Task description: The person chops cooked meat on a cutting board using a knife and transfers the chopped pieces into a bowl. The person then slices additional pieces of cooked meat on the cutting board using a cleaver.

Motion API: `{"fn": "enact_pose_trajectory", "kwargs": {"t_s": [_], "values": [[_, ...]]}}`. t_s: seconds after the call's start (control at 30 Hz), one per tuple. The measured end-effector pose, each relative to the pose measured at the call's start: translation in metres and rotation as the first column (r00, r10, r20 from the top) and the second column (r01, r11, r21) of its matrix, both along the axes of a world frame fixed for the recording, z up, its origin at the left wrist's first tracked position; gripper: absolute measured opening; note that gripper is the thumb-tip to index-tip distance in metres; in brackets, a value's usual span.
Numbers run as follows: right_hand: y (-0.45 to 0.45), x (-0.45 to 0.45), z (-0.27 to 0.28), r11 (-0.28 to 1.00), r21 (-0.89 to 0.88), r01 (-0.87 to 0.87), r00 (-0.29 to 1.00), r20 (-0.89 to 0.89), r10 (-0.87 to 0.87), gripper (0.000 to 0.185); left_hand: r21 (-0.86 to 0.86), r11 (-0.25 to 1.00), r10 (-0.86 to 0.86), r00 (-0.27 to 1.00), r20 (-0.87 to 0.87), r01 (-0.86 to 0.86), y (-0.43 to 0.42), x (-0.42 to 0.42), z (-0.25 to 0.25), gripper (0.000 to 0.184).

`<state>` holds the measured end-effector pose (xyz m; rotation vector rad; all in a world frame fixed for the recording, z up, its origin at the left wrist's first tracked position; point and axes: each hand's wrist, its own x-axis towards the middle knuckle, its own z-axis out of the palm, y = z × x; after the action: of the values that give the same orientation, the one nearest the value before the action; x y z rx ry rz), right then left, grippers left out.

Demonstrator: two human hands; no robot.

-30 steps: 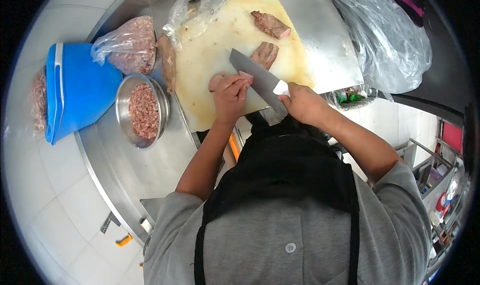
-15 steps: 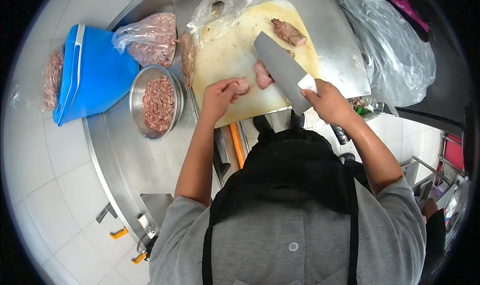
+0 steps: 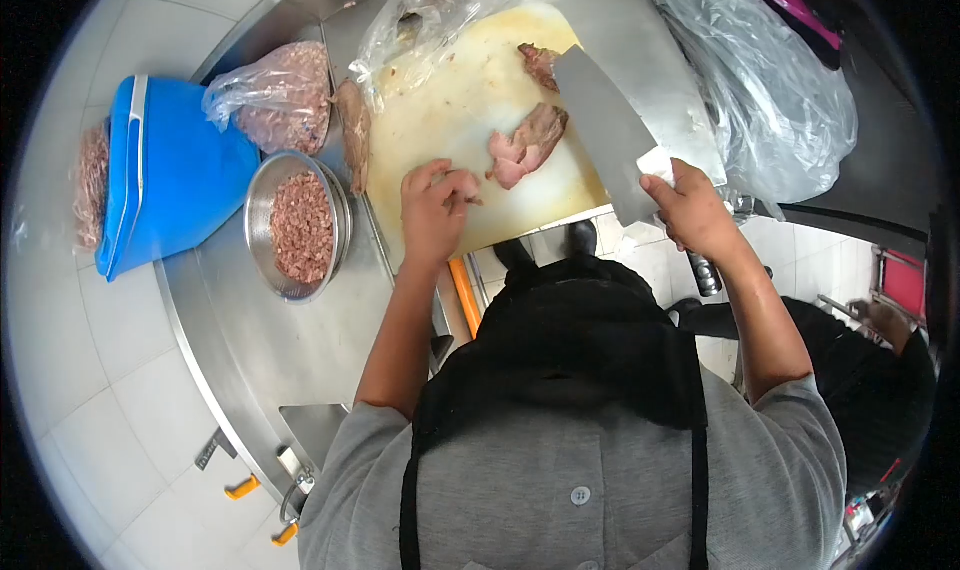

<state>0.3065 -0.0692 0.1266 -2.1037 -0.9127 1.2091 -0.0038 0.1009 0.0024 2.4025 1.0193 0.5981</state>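
Observation:
My right hand point(image 3: 690, 205) grips the white handle of a wide cleaver point(image 3: 612, 130), whose blade is over the right edge of the yellowed cutting board point(image 3: 440, 90). Over the board's left part, my left hand point(image 3: 437, 202) has its fingers curled round a small pale piece of meat point(image 3: 462, 184). Between the hands lies a browned chunk with pink cut pieces point(image 3: 528, 145). Another browned chunk point(image 3: 539, 66) is farther back, partly hidden by the blade. A long browned piece point(image 3: 353, 135) lies along the board's left edge.
Left of the board are a steel colander of chopped meat point(image 3: 302, 228), a bag of minced meat point(image 3: 285, 95) and a blue container point(image 3: 175, 170). Clear plastic point(image 3: 425, 20) lies at the back, more plastic bags point(image 3: 770, 100) at the right. Another person point(image 3: 860, 380) is at the lower right.
My right hand has carried the cleaver rightward, off the meat. My left hand has moved left with a small piece, away from the chunk. Another person has come into view at the right.

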Motion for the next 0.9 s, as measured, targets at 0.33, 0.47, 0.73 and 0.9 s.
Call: {"fn": "enact_pose_trajectory", "kwargs": {"t_s": [0.33,0.47,0.73,0.9], "values": [[-0.013,0.012,0.001,0.988,-0.141,-0.065,0.995,0.070,0.075,0.043,0.256,0.967,0.005,1.000,0.011,-0.008,0.010,0.037,-0.003,0.016],[-0.013,0.013,-0.006,0.967,-0.156,-0.200,0.969,0.113,0.218,0.041,0.202,0.975,0.063,0.989,0.130,-0.089,-0.001,0.050,0.008,0.015],[0.007,0.004,-0.003,0.905,-0.216,-0.368,0.868,0.270,0.417,0.041,0.069,0.998,-0.008,0.957,0.290,-0.012,-0.014,0.090,-0.020,0.019],[0.053,-0.005,-0.005,0.910,-0.240,-0.337,0.923,0.108,0.370,0.042,0.072,0.997,-0.040,0.959,0.281,0.020,-0.010,0.088,-0.022,0.018]]}}
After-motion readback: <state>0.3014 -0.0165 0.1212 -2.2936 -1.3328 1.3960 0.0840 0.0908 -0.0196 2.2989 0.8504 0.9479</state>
